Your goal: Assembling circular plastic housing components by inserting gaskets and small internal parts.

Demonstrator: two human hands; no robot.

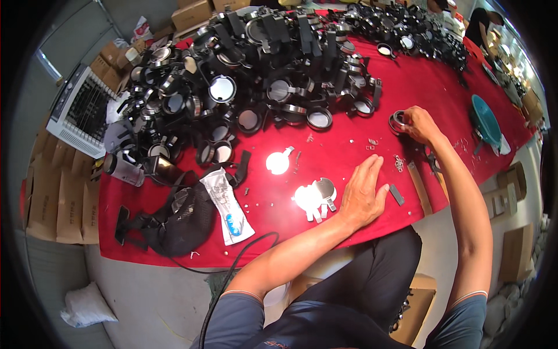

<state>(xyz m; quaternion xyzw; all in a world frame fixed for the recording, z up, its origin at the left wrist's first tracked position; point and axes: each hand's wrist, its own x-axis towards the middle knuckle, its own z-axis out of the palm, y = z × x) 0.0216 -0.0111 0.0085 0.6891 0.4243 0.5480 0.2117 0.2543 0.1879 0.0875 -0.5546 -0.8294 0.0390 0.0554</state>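
Note:
My right hand (421,125) is closed around the edge of a round black part with a silver metal ring (397,121), at the right of the red-covered table (334,142). Flat on the cloth, its fingers stretched out, my left hand (363,196) holds nothing. Next to its wrist lie several shiny round plates with small tabs (325,187), partly overlapping. Another bright tabbed plate (278,163) is farther left. A small dark grey bar (397,195) sits right of my left fingers, and a cluster of tiny metal pieces (399,163) lies between my hands.
A large heap of black handled parts with round silver faces (279,90) covers the table's far side. A black mesh bag (189,215), a white packet (225,203) and a black cable (256,241) are at left. A teal basin (486,120) stands at right; another person (481,29) is beyond.

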